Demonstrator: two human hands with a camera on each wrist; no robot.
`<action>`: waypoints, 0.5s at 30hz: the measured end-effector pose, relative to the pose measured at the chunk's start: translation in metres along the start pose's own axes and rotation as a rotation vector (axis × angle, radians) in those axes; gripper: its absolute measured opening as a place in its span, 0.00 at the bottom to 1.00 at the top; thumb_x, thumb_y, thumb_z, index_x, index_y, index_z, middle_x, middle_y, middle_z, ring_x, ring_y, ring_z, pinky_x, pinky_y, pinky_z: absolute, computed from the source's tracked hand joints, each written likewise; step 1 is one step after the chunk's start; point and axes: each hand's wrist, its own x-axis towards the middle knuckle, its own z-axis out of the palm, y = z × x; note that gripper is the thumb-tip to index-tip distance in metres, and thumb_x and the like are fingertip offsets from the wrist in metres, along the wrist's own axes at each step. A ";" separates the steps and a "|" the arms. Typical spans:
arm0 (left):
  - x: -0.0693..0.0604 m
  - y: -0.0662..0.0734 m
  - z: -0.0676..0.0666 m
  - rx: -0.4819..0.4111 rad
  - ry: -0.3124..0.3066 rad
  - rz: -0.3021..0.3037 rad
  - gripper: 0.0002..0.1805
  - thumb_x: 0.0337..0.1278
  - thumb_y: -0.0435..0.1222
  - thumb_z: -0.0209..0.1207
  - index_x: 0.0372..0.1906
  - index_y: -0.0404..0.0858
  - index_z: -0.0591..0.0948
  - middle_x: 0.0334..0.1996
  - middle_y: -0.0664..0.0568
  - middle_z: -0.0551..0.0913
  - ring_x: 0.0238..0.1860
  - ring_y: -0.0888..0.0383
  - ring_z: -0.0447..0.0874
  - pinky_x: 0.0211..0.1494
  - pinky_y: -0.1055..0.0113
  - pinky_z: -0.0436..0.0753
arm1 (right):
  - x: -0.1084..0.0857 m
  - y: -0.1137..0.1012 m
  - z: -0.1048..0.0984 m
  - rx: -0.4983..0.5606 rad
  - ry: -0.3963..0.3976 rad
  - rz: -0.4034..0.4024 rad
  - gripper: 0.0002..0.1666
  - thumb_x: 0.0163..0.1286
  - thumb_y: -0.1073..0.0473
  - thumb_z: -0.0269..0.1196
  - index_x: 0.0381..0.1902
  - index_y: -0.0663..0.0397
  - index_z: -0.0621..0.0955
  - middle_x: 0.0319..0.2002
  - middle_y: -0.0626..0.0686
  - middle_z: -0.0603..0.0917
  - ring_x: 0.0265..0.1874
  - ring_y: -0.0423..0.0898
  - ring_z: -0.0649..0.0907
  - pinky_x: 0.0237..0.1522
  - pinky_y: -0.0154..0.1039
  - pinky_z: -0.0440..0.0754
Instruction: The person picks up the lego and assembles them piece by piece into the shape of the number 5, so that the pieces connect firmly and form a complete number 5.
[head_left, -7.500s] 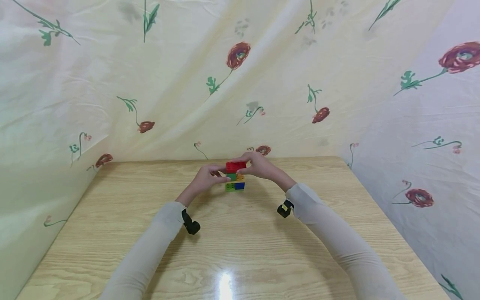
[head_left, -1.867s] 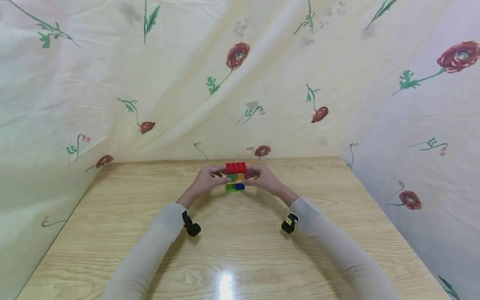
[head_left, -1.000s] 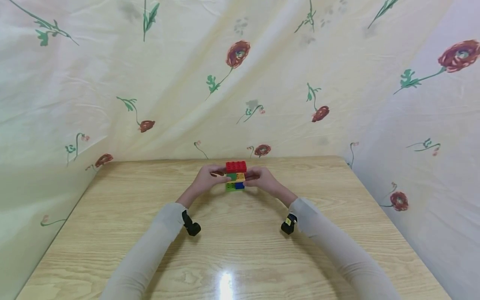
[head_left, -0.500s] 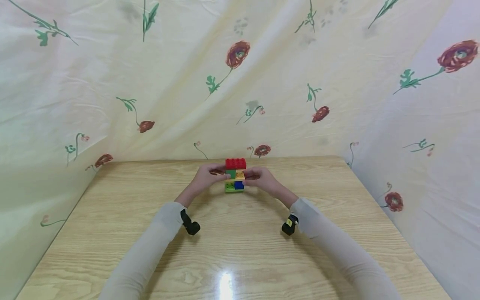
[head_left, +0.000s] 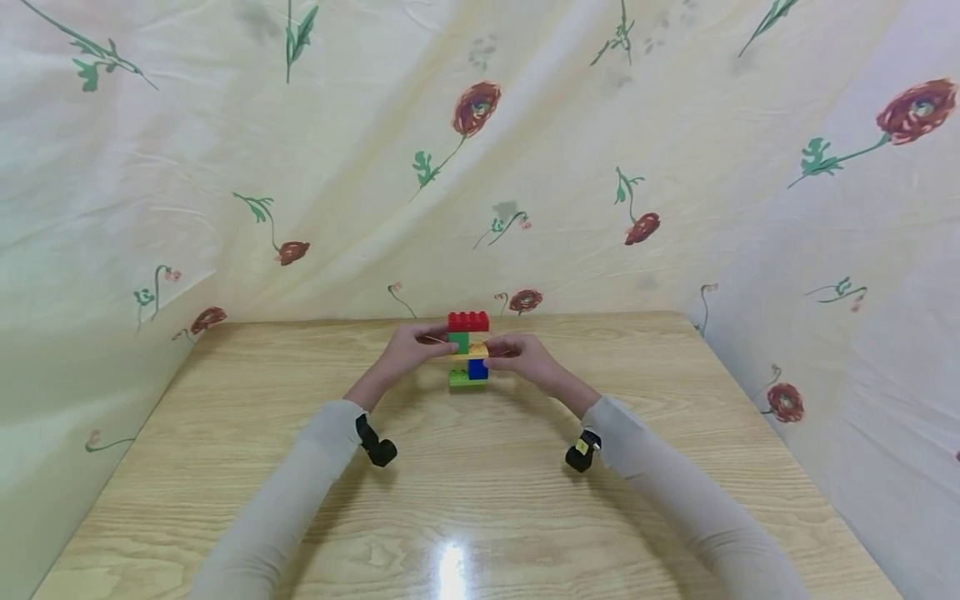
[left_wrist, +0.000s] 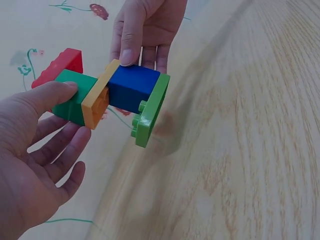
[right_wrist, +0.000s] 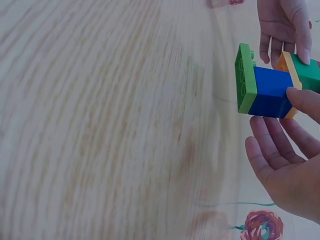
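Both hands hold one stack of toy building bricks near the table's far edge. In the head view a red brick tops it, over a green block, a yellow plate, a blue block and a light green plate. My left hand pinches the green block, its thumb on the near face. My right hand grips the blue block, thumb close to the yellow plate. Studs line the light green plate; its hollow underside shows in the right wrist view, off the table.
A wooden table lies beneath the hands. Flower-printed cloth hangs behind it and at both sides. Each sleeve's cuff carries a black wrist camera, the left one and the right one.
The right hand has gone from the red brick down to the blue block. Lately the stack has tilted, showing more of its front faces, and its top has risen. The left hand has risen slightly.
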 end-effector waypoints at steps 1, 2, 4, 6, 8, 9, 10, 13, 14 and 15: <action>0.000 0.000 -0.001 -0.001 -0.003 -0.007 0.30 0.59 0.45 0.71 0.65 0.39 0.81 0.55 0.42 0.86 0.55 0.47 0.84 0.62 0.49 0.82 | 0.000 0.000 0.000 -0.003 0.000 0.002 0.25 0.71 0.58 0.67 0.63 0.61 0.80 0.57 0.62 0.84 0.54 0.51 0.83 0.62 0.54 0.80; 0.000 0.001 -0.001 -0.006 -0.005 -0.015 0.30 0.59 0.45 0.71 0.65 0.39 0.81 0.55 0.42 0.86 0.56 0.46 0.84 0.63 0.47 0.81 | -0.001 -0.001 0.000 -0.006 -0.001 0.003 0.25 0.71 0.58 0.67 0.63 0.61 0.80 0.57 0.61 0.84 0.54 0.51 0.83 0.62 0.54 0.80; 0.000 0.001 -0.003 -0.019 -0.010 -0.034 0.30 0.59 0.45 0.72 0.64 0.39 0.81 0.56 0.43 0.86 0.57 0.45 0.83 0.64 0.45 0.80 | -0.001 -0.002 0.000 -0.013 -0.003 0.007 0.25 0.71 0.57 0.67 0.63 0.60 0.80 0.56 0.61 0.84 0.54 0.51 0.83 0.62 0.53 0.80; 0.000 0.002 -0.004 -0.019 -0.012 -0.045 0.31 0.59 0.45 0.71 0.65 0.39 0.81 0.57 0.42 0.85 0.58 0.44 0.83 0.64 0.44 0.79 | -0.002 -0.003 0.000 -0.016 -0.007 0.009 0.25 0.72 0.56 0.67 0.63 0.60 0.80 0.56 0.61 0.84 0.53 0.51 0.83 0.62 0.53 0.80; -0.001 0.003 -0.005 -0.022 -0.015 -0.057 0.31 0.60 0.45 0.71 0.66 0.38 0.80 0.58 0.41 0.84 0.59 0.44 0.82 0.65 0.44 0.78 | -0.002 -0.004 0.001 -0.017 -0.013 0.011 0.26 0.72 0.56 0.67 0.64 0.60 0.80 0.57 0.61 0.84 0.53 0.51 0.83 0.62 0.53 0.80; -0.001 0.004 -0.006 -0.026 -0.018 -0.062 0.31 0.60 0.45 0.71 0.66 0.38 0.79 0.59 0.41 0.84 0.60 0.44 0.81 0.66 0.43 0.78 | -0.002 -0.004 0.001 -0.019 -0.016 0.010 0.26 0.72 0.56 0.67 0.64 0.60 0.80 0.57 0.61 0.84 0.53 0.51 0.83 0.62 0.53 0.80; -0.002 0.005 -0.007 -0.030 -0.020 -0.068 0.31 0.61 0.45 0.70 0.67 0.37 0.79 0.60 0.41 0.83 0.61 0.44 0.80 0.67 0.43 0.77 | -0.002 -0.004 0.001 -0.018 -0.018 0.010 0.26 0.72 0.56 0.67 0.64 0.60 0.80 0.57 0.61 0.84 0.53 0.51 0.83 0.62 0.53 0.80; -0.003 0.006 -0.009 -0.061 -0.030 -0.093 0.30 0.63 0.44 0.69 0.67 0.37 0.78 0.61 0.41 0.83 0.63 0.44 0.79 0.70 0.43 0.74 | -0.003 -0.004 0.000 -0.015 -0.029 0.012 0.26 0.72 0.56 0.66 0.65 0.61 0.80 0.58 0.61 0.84 0.53 0.50 0.83 0.63 0.53 0.80; -0.003 0.006 -0.009 -0.075 -0.032 -0.102 0.30 0.63 0.44 0.68 0.67 0.37 0.78 0.61 0.41 0.83 0.63 0.45 0.80 0.71 0.44 0.73 | -0.003 -0.005 0.000 -0.013 -0.033 0.013 0.26 0.73 0.56 0.66 0.65 0.61 0.79 0.58 0.61 0.84 0.53 0.50 0.83 0.63 0.53 0.80; -0.004 0.007 -0.010 -0.085 -0.036 -0.110 0.30 0.64 0.44 0.68 0.68 0.37 0.78 0.61 0.41 0.83 0.63 0.45 0.80 0.72 0.44 0.73 | -0.003 -0.005 0.000 -0.007 -0.039 0.014 0.26 0.73 0.56 0.66 0.65 0.62 0.79 0.58 0.62 0.84 0.53 0.50 0.83 0.63 0.54 0.80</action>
